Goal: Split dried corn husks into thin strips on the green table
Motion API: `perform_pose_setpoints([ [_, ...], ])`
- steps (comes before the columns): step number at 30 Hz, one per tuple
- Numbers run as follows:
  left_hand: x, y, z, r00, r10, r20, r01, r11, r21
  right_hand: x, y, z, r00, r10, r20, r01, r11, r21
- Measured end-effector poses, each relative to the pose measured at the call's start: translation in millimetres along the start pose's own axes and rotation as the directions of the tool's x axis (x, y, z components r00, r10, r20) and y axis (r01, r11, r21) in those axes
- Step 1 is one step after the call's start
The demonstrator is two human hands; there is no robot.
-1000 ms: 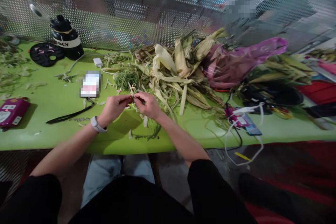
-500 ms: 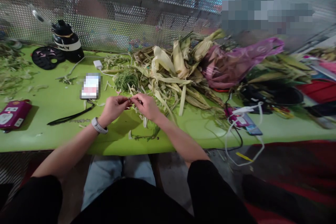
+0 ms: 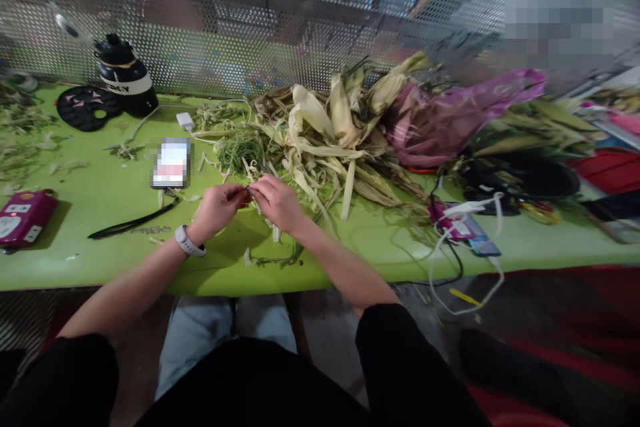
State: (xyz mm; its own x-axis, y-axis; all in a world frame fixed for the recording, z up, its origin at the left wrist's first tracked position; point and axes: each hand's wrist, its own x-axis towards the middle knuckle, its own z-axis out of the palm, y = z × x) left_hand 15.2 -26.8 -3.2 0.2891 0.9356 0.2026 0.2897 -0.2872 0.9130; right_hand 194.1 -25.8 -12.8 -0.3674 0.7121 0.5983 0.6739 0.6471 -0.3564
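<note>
My left hand [image 3: 219,207] and my right hand [image 3: 277,201] meet fingertip to fingertip over the green table [image 3: 100,200], both pinching a small strip of corn husk [image 3: 249,193] between them. A white band is on my left wrist. Just behind my hands lies a heap of corn husks and ears [image 3: 330,140], with a tangle of green silk threads [image 3: 240,149] at its left edge. Loose husk scraps [image 3: 274,248] lie on the table under my right wrist.
A phone [image 3: 171,161] and a white charger [image 3: 185,121] lie left of the heap, a black strap [image 3: 131,221] near the front. A black bottle [image 3: 123,73], dark disc [image 3: 87,107], magenta device [image 3: 23,215], purple bag [image 3: 450,113], and cables [image 3: 465,240] surround. Mesh wall behind.
My hands have stayed together on the husk strip, shifting only slightly; the view has wobbled a little.
</note>
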Motion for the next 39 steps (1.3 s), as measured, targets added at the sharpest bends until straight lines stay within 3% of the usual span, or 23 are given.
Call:
perform_pose_setpoints([
  [7, 0, -5, 1.9, 0.999, 0.011, -0.04, -0.01, 1.0, 0.028, -1, -6, 2, 0.999, -0.023, -0.05, 0.021, 0.999, -0.027],
  [11, 1, -8, 0.4, 0.998, 0.014, -0.055, -0.011, 0.998, 0.06, -2, -6, 5, 0.999, -0.033, 0.003, 0.033, 0.999, -0.001],
  [15, 1, -7, 0.9, 0.999, 0.033, -0.021, -0.031, 0.996, 0.085, -2, -5, 7, 0.998, -0.029, 0.051, 0.028, 0.999, 0.015],
  [21, 4, -8, -2.1, 0.998, 0.043, 0.053, -0.042, 0.999, -0.012, 1, 2, 0, 1.0, -0.019, -0.003, 0.02, 0.986, 0.164],
  [24, 8, -9, -9.8, 0.996, -0.003, 0.085, 0.012, 0.994, -0.11, 4, 7, -7, 0.998, 0.044, 0.047, -0.058, 0.93, 0.363],
  [28, 14, -7, -19.1, 0.983, -0.049, 0.179, 0.094, 0.963, -0.251, 8, 10, -17, 0.973, 0.14, 0.185, -0.224, 0.772, 0.594],
  [35, 15, -5, -16.5, 0.975, -0.098, 0.2, 0.17, 0.906, -0.387, 10, 5, -19, 0.941, 0.168, 0.295, -0.33, 0.648, 0.686],
  [39, 16, -3, -14.7, 0.979, -0.153, 0.138, 0.202, 0.842, -0.5, 14, 6, -17, 0.927, 0.149, 0.343, -0.359, 0.614, 0.703],
])
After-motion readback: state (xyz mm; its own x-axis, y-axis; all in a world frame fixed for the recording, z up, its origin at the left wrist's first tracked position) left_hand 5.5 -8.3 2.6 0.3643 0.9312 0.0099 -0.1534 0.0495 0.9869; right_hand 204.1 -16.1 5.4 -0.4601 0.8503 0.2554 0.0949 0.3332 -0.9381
